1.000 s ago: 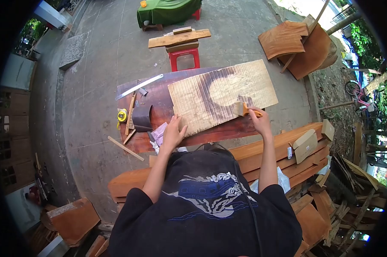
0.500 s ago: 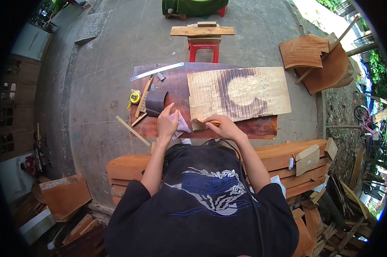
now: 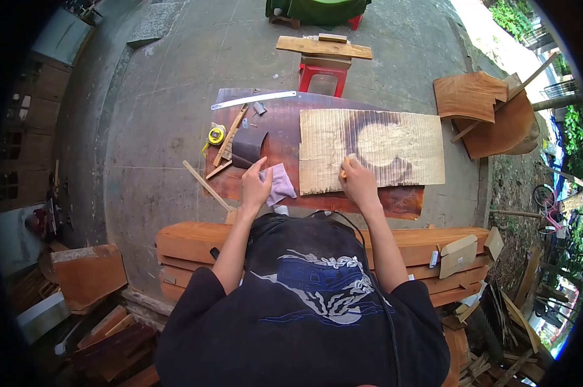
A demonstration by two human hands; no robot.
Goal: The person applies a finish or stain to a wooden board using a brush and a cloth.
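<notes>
My right hand [image 3: 360, 183] is closed around a small brush with an orange handle [image 3: 345, 173], low over a pale ribbed board [image 3: 324, 135]. The brush head lies beside the dark scorched-looking ring on that board. My left hand [image 3: 256, 188] holds nothing, thumb and fingers apart, right at the edge of a crumpled lilac cloth [image 3: 278, 183]. Just beyond its fingertips lies a curled dark sheet [image 3: 249, 146]. All of these are on a glossy reddish-brown tabletop [image 3: 395, 201].
A metal ruler [image 3: 253, 99], a yellow tape measure [image 3: 216, 135] and wooden strips [image 3: 230, 137] lie on the table's left side. A red stool [image 3: 322, 79] with planks stands beyond. Stacked timber [image 3: 427, 244] runs close in front of my body; wood slabs [image 3: 472, 97] lean at right.
My right hand has carried the brush from the board's lower left corner towards the dark ring. My left hand stays by the cloth. The whole view has shifted slightly.
</notes>
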